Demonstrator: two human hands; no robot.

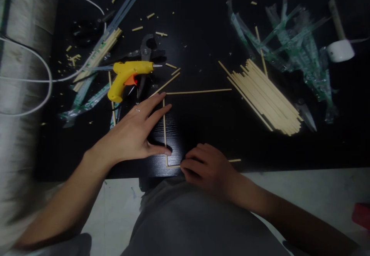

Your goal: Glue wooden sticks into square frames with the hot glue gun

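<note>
Three thin wooden sticks lie on the black table as a three-sided frame that opens to the right. My left hand [138, 127] is spread, its fingers and thumb pressing along the left stick [164, 127] near both corners. The far stick [199, 91] runs right from that hand's fingertips. At the near table edge, my right hand [208, 167] pinches the near stick [234, 160], covering its middle. A yellow glue gun [130, 73] with an orange trigger lies beyond my left hand, with pliers [146, 48] behind it.
A pile of sticks [268, 98] lies at the right, scissors [306, 115] beside it. Crumpled plastic wrappers [303, 44] and a white object [341, 51] are farther right. Black-handled scissors [86, 30], more sticks [100, 57], scraps and a white cable [47, 65] occupy the left side.
</note>
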